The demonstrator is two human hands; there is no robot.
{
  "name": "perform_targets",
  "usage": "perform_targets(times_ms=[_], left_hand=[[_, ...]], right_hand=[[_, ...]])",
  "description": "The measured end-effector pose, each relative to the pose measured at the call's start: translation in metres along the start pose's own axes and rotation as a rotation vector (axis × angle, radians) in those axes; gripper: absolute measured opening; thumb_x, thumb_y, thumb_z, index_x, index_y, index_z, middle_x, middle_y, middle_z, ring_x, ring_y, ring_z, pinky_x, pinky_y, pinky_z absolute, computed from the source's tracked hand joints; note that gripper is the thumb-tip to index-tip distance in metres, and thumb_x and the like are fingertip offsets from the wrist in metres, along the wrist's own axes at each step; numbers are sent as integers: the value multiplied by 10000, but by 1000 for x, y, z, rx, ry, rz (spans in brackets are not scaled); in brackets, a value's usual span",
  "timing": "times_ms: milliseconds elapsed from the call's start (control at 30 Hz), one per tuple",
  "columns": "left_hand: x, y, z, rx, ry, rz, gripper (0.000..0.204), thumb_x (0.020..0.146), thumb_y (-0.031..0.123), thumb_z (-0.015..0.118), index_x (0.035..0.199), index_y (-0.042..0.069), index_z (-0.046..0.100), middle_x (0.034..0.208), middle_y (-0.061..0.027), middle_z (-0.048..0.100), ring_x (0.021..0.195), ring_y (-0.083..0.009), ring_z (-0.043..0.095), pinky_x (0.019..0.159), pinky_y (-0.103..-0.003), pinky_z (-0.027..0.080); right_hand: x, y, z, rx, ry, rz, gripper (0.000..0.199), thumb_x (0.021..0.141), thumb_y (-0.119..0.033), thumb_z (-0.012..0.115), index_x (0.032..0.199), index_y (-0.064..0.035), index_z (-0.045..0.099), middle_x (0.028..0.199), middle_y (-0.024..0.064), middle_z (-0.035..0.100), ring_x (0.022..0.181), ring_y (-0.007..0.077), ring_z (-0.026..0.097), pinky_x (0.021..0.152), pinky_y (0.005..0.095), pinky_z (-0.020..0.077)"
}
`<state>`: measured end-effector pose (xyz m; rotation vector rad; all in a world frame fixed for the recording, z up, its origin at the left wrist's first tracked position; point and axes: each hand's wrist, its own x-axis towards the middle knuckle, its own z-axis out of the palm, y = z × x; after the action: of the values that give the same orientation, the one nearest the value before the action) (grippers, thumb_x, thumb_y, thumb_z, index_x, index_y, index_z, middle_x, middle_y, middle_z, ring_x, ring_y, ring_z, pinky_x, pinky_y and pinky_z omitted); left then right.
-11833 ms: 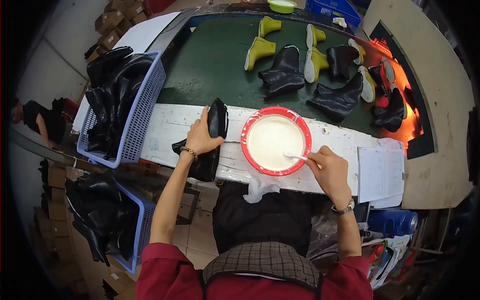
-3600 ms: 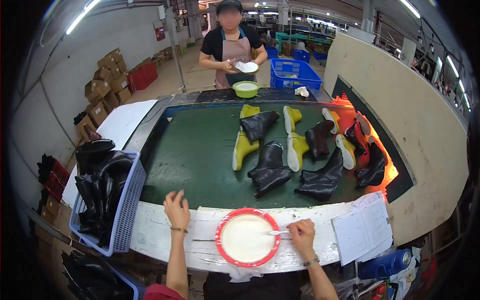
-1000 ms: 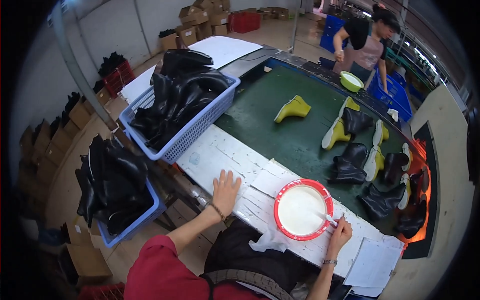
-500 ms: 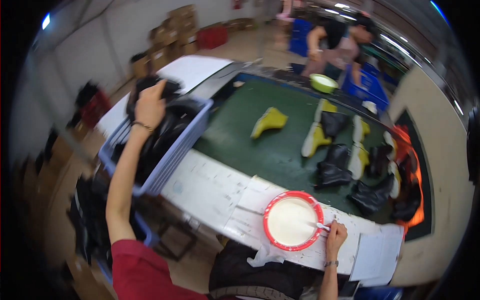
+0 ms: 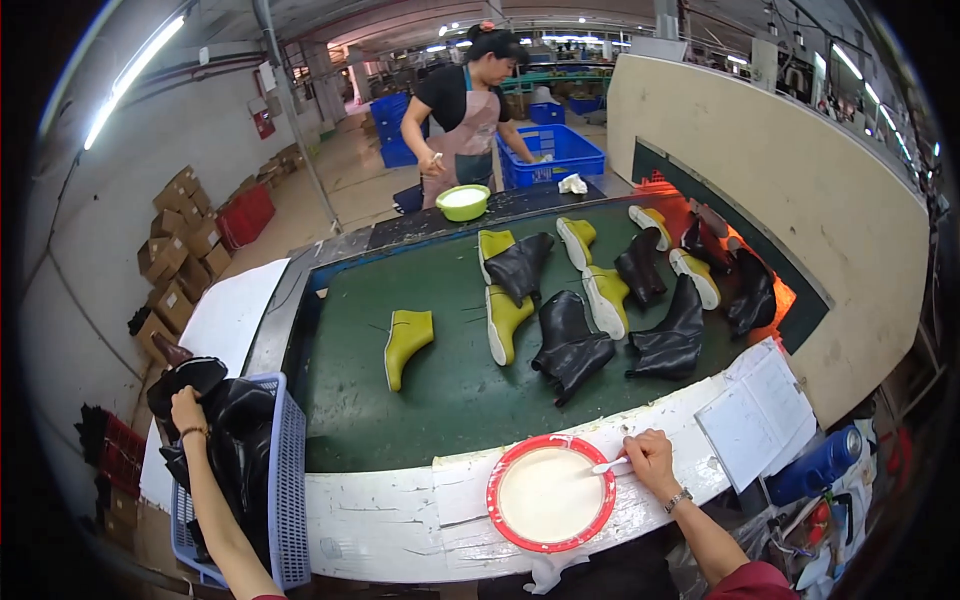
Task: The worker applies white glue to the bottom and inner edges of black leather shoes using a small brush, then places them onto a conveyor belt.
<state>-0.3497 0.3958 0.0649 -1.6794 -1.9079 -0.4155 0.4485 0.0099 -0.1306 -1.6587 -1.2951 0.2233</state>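
My left hand [image 5: 188, 408] is closed on a black leather boot upper [image 5: 195, 373] at the far end of a lavender plastic basket [image 5: 290, 465], which is heaped with more black uppers [image 5: 238, 440]. In my right hand [image 5: 652, 458], the fingers pinch a slim white-handled brush [image 5: 608, 465]. Its tip reaches into creamy white liquid [image 5: 550, 495] in a red-rimmed basin [image 5: 496, 487]. A lone yellow-green wedge-shaped boot form [image 5: 408, 348] with a white sole edge lies on the green belt [image 5: 400, 440]. Several similar forms [image 5: 508, 325] and black uppers [image 5: 570, 345] lie farther right.
The belt runs under a beige machine housing [image 5: 760, 200], with orange strips [image 5: 785, 300] at its opening. Papers [image 5: 755, 410] and a blue bottle [image 5: 815, 465] are at right. Across the belt, another person [image 5: 465, 130] stands between a green bowl [image 5: 463, 208] and a blue crate [image 5: 560, 160].
My view has swung round and levelled, shifting the whole scene in the picture. My left hand keeps hold of the upper at the basket, and my right hand keeps the brush at the basin.
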Motion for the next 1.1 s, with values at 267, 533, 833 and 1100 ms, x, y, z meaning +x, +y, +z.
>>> perform_targets(times_ms=[267, 533, 833, 1100], left_hand=[[18, 50, -101, -352, 504, 94, 202, 988, 211, 606, 1114, 102, 721, 1072, -125, 701, 1045, -362, 629, 1070, -521, 418], [-71, 151, -280, -893, 395, 235, 196, 997, 58, 621, 1188, 20, 639, 1047, -77, 661, 994, -189, 620, 922, -321, 473], [-161, 260, -321, -698, -20, 626, 171, 818, -92, 680, 949, 17, 658, 799, -129, 526, 660, -326, 584, 585, -364, 454], [-299, 309, -188, -367, -90, 486, 305, 836, 50, 608, 1041, 241, 728, 952, -87, 527, 693, -281, 644, 589, -416, 535]], right_hand=[[-2, -1, -4, -35, 9, 25, 313, 941, -202, 671, 655, -94, 735, 575, 26, 615, 615, 197, 539, 751, 359, 394], [2, -3, -1, -8, -4, 8, 324, 961, -218, 657, 683, -81, 753, 577, 30, 620, 621, 195, 530, 771, 361, 392], [0, -2, -5, 32, -62, -149, 303, 963, -282, 667, 727, -124, 772, 658, -7, 673, 680, 170, 557, 795, 368, 366], [-4, -3, -9, 78, -64, 99, 278, 904, -263, 751, 722, -52, 758, 599, 58, 648, 553, 147, 564, 657, 343, 419]])
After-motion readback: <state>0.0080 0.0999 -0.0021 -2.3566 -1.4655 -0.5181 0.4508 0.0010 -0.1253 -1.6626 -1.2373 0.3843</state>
